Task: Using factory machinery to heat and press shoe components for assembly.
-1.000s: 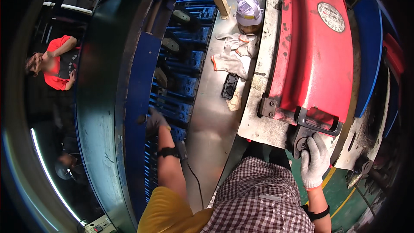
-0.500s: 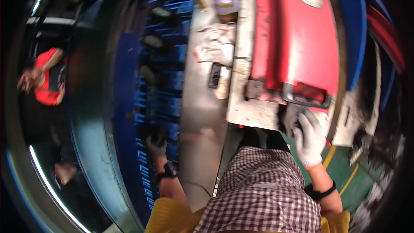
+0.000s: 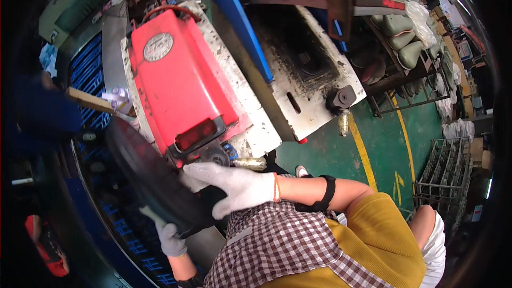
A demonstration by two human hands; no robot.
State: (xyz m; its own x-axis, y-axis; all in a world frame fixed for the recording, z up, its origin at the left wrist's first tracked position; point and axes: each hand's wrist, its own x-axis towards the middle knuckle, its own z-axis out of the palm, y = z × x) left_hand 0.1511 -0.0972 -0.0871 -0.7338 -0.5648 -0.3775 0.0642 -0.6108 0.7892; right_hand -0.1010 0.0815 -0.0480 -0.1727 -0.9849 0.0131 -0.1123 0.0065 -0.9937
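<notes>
A long black piece (image 3: 156, 173), curved and shaped like a motorcycle seat, hangs tilted in front of me and is blurred. My left hand (image 3: 172, 239), in a white glove, supports its lower left edge with the thumb stretched out; the other fingers are partly hidden. My right hand (image 3: 242, 185), also gloved, is open, with thumb and fingers spread. Its fingertips are close to the seat's right side and the dark clamp of a red fixture (image 3: 184, 82); I cannot tell whether they touch. The fixture has a black handle (image 3: 200, 134) at its near end.
A blue panel (image 3: 240, 24) separates the fixture from another white, stained worktop (image 3: 314, 122). Blue slotted racks (image 3: 90, 72) line the left. Grey-green seat forms (image 3: 410, 53) fill a rack at right. Yellow lines (image 3: 362, 154) cross the green floor. Another person (image 3: 45, 245) is far left.
My view has swung right. My left hand has come from the blue rack with the black seat-shaped piece. My right hand has left the red fixture's handle area and spread open.
</notes>
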